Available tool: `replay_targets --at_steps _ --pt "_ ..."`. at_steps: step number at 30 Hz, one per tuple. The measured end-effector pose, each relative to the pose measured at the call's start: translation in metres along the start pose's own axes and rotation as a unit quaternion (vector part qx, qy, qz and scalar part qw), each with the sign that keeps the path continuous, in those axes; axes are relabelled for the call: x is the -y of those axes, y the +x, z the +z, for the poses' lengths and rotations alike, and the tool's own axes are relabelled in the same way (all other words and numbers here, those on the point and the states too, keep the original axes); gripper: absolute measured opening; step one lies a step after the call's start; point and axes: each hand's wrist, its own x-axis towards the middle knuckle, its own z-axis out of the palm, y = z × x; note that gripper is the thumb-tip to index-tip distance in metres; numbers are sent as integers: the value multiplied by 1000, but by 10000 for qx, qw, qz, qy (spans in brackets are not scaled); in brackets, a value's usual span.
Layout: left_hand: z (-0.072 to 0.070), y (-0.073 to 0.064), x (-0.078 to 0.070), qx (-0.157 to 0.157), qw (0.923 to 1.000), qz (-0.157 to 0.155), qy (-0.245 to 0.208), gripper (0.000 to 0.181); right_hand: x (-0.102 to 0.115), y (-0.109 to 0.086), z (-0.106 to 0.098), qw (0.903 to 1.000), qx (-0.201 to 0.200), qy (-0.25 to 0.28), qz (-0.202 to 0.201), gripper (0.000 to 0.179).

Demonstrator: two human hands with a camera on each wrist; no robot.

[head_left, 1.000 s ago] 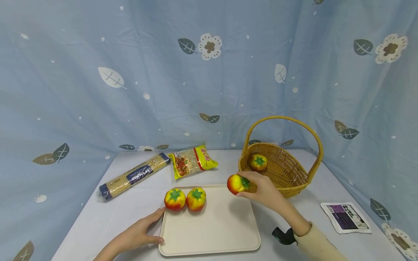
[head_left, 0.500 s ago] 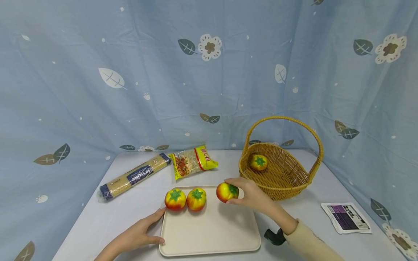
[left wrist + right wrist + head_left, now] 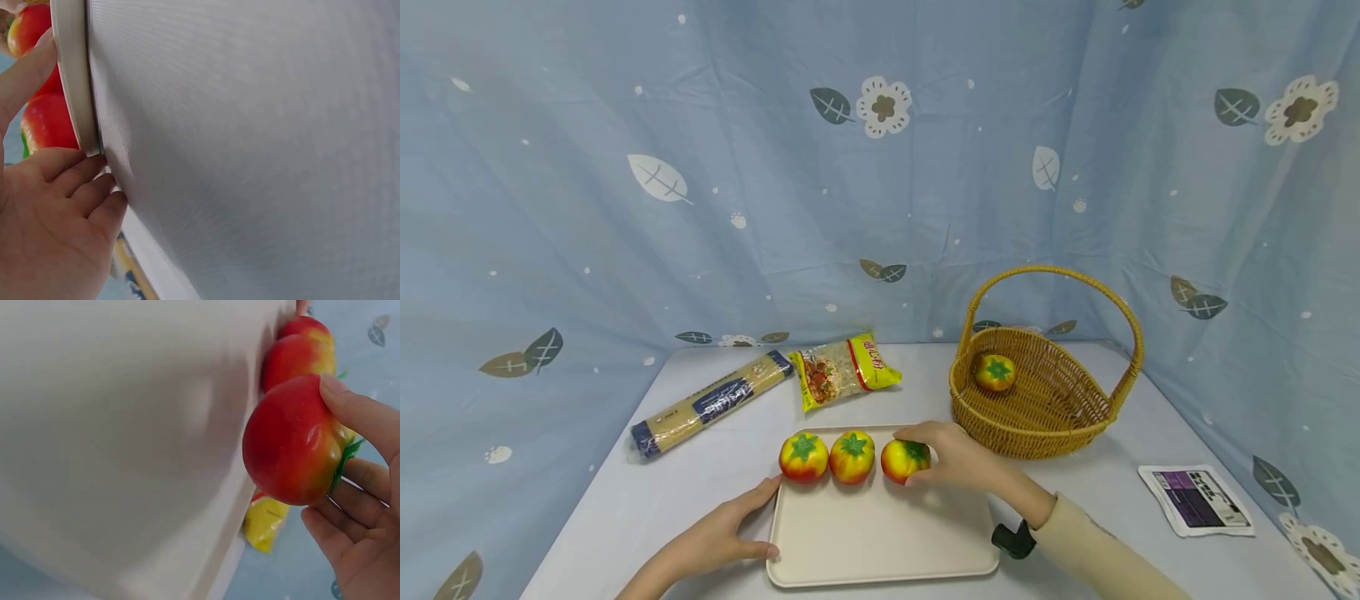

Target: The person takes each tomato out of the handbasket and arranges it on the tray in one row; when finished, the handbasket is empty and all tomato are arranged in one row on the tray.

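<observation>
My right hand (image 3: 958, 457) grips a red-and-yellow tomato (image 3: 895, 462) with a green leafy top, thumb on one side and fingers on the other. It is over the back of the cream tray (image 3: 880, 537); whether it touches the tray I cannot tell. To its left, two similar tomatoes, a left one (image 3: 802, 458) and a middle one (image 3: 852, 458), sit side by side in the tray's back left corner. My left hand (image 3: 722, 533) rests against the tray's left side with fingers and thumb spread along the rim (image 3: 75, 75).
A wicker basket (image 3: 1030, 446) with a tall handle stands at the back right, another tomato (image 3: 996, 373) inside. Behind the tray lie a yellow food bag (image 3: 846, 372) and a long pack of noodles (image 3: 707, 406). A white-and-purple packet (image 3: 1198, 500) lies at the right.
My right hand has carried the tomato left and down from beside the basket to the tray, near the other two. The left hand has stayed at the tray's left side.
</observation>
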Motion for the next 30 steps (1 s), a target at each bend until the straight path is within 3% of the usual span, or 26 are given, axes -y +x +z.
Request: replay_targets --at_steps 6,20,30 --pt "0 1 -1 32 10000 -5 -46 98 1 7 6 9995 144 -243 -149 63" --pt "-2 -1 -2 57 9999 109 -75 96 2 14 5 9980 508 -238 -278 65" --pt "-2 -1 -1 72 9999 77 -118 96 -1 12 6 9980 451 -249 -373 70"
